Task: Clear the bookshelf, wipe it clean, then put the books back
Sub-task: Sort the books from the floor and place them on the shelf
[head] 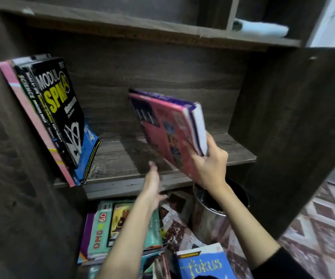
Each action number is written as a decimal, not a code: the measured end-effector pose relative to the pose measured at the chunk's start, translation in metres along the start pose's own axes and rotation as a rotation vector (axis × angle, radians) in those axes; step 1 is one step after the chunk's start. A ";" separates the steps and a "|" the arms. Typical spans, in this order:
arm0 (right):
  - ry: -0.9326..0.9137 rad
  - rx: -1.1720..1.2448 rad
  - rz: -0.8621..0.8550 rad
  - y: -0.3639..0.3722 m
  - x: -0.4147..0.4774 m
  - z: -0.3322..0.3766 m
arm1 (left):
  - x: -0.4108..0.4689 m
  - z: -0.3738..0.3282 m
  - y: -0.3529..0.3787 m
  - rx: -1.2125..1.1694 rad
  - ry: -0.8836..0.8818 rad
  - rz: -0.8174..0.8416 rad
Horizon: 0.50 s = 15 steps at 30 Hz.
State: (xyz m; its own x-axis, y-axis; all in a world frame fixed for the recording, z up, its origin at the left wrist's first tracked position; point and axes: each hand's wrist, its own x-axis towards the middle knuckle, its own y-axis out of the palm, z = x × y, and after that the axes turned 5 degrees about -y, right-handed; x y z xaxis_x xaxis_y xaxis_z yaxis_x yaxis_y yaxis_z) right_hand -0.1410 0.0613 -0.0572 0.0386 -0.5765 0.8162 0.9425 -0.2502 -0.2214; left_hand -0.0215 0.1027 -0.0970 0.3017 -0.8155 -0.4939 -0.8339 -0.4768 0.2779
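On the left end of the middle shelf [126,156], a few books lean against the side wall. The front one is a black book [62,97] that says "MODUL SPM" in white and yellow letters. A thin spine beside it reads "SCIENCE PROCESS SKILLS". A blue book [91,148] with a "4" on it sticks out at the bottom, and a pink-edged book [29,115] is last, nearest the wall. The rest of the shelf board is bare wood all the way to its right end.

Above that bare part, the right hand [209,166] holds a pink book [166,133] and a purple book [162,96] behind it, both tilted. Its fingers are curled tight round their lower corner. The left hand [152,184] is near the shelf's front edge, fingers straight and holding nothing.

Down on the floor lie more books. One says "OMG 60" [100,228] and a blue one says "fokus" [203,262]. A shiny metal bin [209,218] stands between them, under the shelf's front edge. A folded pale blue cloth [263,29] lies on the top shelf, at its right end.
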 end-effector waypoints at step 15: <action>1.059 0.549 -0.667 -0.004 -0.042 -0.007 | 0.024 0.019 0.043 0.097 0.253 -0.284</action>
State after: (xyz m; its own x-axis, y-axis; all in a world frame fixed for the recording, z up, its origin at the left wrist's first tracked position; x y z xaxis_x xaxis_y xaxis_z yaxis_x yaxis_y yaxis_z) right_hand -0.1489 0.0816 -0.0945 -0.5070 -0.8456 -0.1670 0.7011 -0.5173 0.4909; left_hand -0.0588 0.0692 -0.1130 0.6209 -0.7163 -0.3182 -0.7369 -0.6719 0.0745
